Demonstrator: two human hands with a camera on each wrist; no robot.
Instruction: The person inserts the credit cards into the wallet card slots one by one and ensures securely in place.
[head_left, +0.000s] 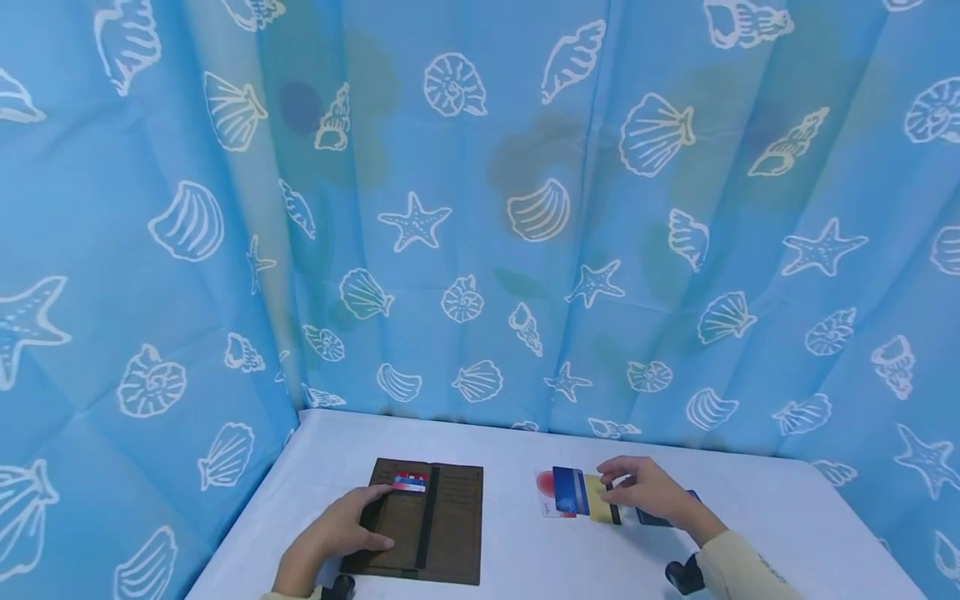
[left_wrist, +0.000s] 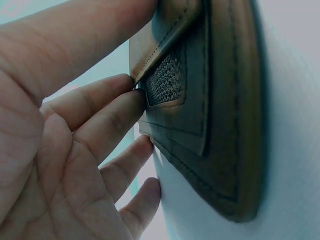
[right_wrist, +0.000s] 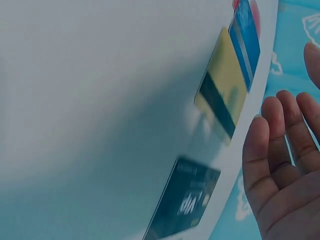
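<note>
An open brown wallet (head_left: 459,525) lies on the table, with a red and blue card (head_left: 410,482) showing in its upper left slot. My left hand (head_left: 341,525) rests on the wallet's left part. Its fairly straight fingers touch the leather edge in the left wrist view, near a dark mesh patch (left_wrist: 167,80). My right hand (head_left: 651,492) hovers over a yellow card (right_wrist: 225,85) with a black stripe. In the right wrist view its fingers are loosely bent and hold nothing. Beside the yellow card lie a blue card (head_left: 567,490) and a white card with a red circle (head_left: 545,492).
A dark card (right_wrist: 185,200) lies on the table to the right of the yellow one, partly hidden by my right hand in the head view. The white tabletop (head_left: 517,558) ends at a blue shell-patterned curtain (head_left: 480,250) behind and at the left.
</note>
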